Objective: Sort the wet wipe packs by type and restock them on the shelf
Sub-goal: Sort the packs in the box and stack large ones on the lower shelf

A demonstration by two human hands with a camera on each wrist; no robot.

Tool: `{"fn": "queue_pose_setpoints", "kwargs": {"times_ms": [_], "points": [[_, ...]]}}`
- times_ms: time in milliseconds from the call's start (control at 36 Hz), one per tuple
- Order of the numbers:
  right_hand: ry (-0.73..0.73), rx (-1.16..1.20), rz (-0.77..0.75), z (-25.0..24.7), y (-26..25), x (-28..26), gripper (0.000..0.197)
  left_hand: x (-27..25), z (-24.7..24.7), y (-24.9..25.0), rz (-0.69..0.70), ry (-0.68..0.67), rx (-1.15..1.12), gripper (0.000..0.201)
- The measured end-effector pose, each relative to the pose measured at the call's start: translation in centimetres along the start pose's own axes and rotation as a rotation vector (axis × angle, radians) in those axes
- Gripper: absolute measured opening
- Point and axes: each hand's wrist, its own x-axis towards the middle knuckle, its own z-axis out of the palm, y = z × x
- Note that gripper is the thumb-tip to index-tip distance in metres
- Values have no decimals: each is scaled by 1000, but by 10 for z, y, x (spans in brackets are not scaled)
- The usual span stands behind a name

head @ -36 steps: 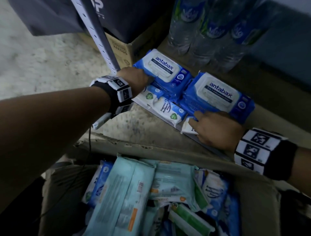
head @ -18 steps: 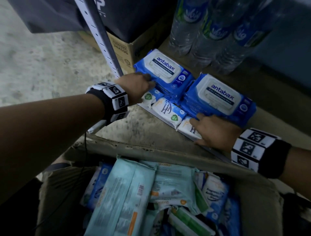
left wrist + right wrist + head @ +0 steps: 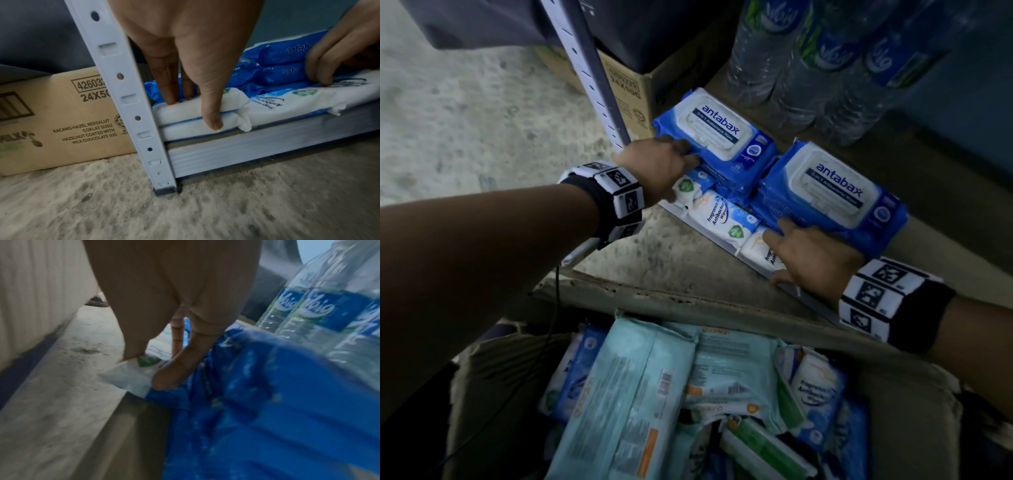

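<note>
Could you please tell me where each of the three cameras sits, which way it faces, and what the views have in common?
Head: worn high, looks forward and down at the shelf, the blue packs and the carton of wipes; both forearms and hands show.
Left wrist: low by the shelf post, faces along the left hand at stacked white packs.
Right wrist: looks along the right hand at a white pack and water bottles.
Shared: head and left wrist views both show both hands.
</note>
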Motion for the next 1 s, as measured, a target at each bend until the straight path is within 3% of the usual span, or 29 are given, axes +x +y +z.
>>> {"fn": "queue_pose_setpoints", "kwargs": {"times_ms": [139, 306, 528, 667, 833, 1000], "points": [[28, 47, -56, -5, 6, -6, 68, -5, -12, -2, 16, -61, -4, 74], [26, 89, -77, -26, 12, -30, 60, -28, -43, -7, 47, -75, 37, 66], [185, 161, -54, -60, 8, -90, 38, -83, -105, 0, 37, 31, 54, 45], [245, 149, -36, -64, -4, -139, 40, -128, -129, 20, 34, 53, 68, 44], [277, 179, 15, -51, -17, -187, 40, -180, -132, 48, 26, 39, -78, 45], [240, 293, 46, -26, -34, -225, 36, -226, -117, 76, -13, -59, -209, 43]]}}
